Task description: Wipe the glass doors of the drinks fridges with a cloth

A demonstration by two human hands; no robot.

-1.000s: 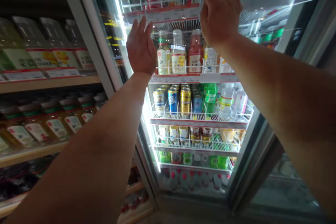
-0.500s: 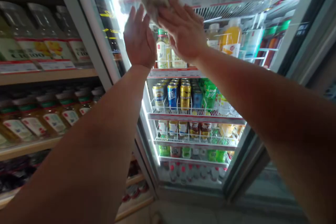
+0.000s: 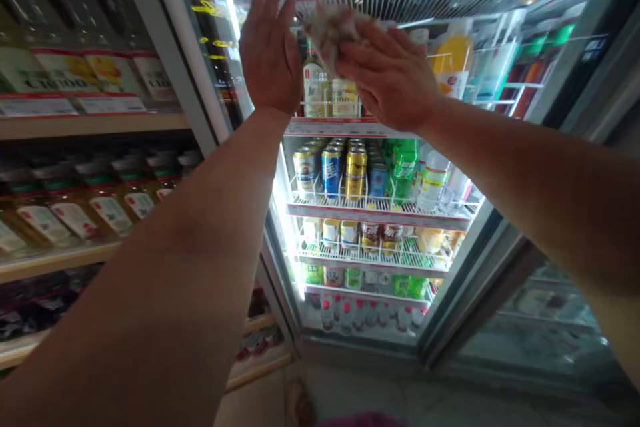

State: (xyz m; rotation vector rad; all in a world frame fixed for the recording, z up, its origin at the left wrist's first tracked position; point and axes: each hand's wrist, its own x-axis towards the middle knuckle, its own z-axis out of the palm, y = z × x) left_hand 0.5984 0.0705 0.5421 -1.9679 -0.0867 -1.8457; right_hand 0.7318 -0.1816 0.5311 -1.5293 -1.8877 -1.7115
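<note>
My right hand [image 3: 387, 77] presses a crumpled, light patterned cloth [image 3: 330, 32] against the glass door of a lit drinks fridge. The cloth is blurred and bunched under and ahead of the fingers. To its left, my left hand [image 3: 270, 50] lies flat on the glass with its fingers stretched upward and holds nothing. Bottles with pale labels [image 3: 345, 99] stand behind the glass between my hands. An orange juice bottle [image 3: 453, 60] shows just beyond my right hand.
Lower fridge shelves hold cans [image 3: 355, 173], green bottles [image 3: 403, 167] and other drinks. A metal frame [image 3: 175, 47] runs along the left. Open shelves of bottles [image 3: 110, 207] stand left of it. Another glass door [image 3: 540, 320] is at lower right. Below lies the tiled floor [image 3: 260, 407].
My right hand and the cloth have moved down and to the right across the glass. My left hand stays flat at nearly the same place. The view has shifted slightly.
</note>
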